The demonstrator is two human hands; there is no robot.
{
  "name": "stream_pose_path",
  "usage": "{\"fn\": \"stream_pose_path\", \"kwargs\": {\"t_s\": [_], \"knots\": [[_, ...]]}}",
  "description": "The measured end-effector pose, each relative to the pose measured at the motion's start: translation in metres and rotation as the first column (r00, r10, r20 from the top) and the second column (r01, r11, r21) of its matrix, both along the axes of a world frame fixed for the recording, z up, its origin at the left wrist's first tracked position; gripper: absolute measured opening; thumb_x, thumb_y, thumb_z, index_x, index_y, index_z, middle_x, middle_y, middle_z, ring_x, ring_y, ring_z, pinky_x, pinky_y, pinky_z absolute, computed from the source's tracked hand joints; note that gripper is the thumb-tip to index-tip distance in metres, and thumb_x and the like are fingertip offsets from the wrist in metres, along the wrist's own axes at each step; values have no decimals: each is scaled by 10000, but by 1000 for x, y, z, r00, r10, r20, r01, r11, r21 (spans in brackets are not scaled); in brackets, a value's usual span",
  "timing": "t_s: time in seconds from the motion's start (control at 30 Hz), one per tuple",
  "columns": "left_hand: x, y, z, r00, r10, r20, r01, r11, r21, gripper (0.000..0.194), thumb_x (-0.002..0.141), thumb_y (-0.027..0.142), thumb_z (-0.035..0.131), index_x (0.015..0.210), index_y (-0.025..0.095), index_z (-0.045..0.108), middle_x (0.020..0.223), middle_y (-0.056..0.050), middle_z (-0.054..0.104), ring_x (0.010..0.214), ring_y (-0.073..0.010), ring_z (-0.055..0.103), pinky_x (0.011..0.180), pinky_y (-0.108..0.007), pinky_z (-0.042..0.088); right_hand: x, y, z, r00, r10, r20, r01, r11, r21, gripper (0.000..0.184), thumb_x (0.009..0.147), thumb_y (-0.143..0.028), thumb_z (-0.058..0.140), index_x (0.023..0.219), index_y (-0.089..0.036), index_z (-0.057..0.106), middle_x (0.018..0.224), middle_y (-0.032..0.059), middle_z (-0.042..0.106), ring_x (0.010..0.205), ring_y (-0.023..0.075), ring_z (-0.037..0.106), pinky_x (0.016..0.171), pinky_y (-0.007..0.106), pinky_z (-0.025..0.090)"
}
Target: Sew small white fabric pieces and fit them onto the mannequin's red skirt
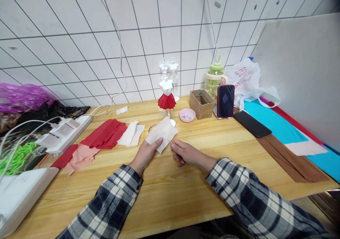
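Below a tiled wall (170, 15), a wooden worktop (175, 196) bears a small mannequin (166, 86); before it, the left hand (147, 153) pinches a pale cloth (162, 132) between its fingers, the right (187, 153) a thin needle-like tool (169, 141) at the cloth's near-right edge; needlework seems in hand. The next move calls for steady cloth; left fingers clear of the tip.

Bright, even light lay over the wooden table (148, 196), pale sheen showed on its near part, shadows fell soft, tiled wall (145, 6) stretched toward left and right, far right corner darkened.
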State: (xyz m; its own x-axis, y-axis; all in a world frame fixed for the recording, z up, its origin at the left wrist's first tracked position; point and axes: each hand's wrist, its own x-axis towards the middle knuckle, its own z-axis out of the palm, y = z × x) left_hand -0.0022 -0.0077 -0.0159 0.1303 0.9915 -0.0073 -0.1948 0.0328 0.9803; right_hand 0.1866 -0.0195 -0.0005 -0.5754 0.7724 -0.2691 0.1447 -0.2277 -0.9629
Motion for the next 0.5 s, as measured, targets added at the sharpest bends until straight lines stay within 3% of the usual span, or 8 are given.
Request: {"fn": "stream_pose_path", "kwargs": {"t_s": [0.2, 0.5], "knots": [[-5, 2, -7, 998, 0, -58, -3, 999, -44, 519, 711, 345, 798, 1166, 150, 643, 1123, -106, 707, 1054, -282, 627, 989, -415, 442, 0, 1, -2, 1000, 4, 7, -4, 1000, -8, 254, 972, -425, 379, 831, -214, 392, 529, -86, 462, 395, 65, 372, 465, 211, 455], [-2, -2, 0, 998, -50, -35, 49, 998, -29, 460, 691, 334, 811, 1099, 166, 680, 1171, -100, 694, 1080, -273, 628, 1017, -395, 437, 1, 1, 0, 1000, 9, -5, -9, 999, -41, 282, 960, -472, 405, 842, -216, 396, 523, -91, 462, 384, 59, 369, 470, 208, 452]]}}
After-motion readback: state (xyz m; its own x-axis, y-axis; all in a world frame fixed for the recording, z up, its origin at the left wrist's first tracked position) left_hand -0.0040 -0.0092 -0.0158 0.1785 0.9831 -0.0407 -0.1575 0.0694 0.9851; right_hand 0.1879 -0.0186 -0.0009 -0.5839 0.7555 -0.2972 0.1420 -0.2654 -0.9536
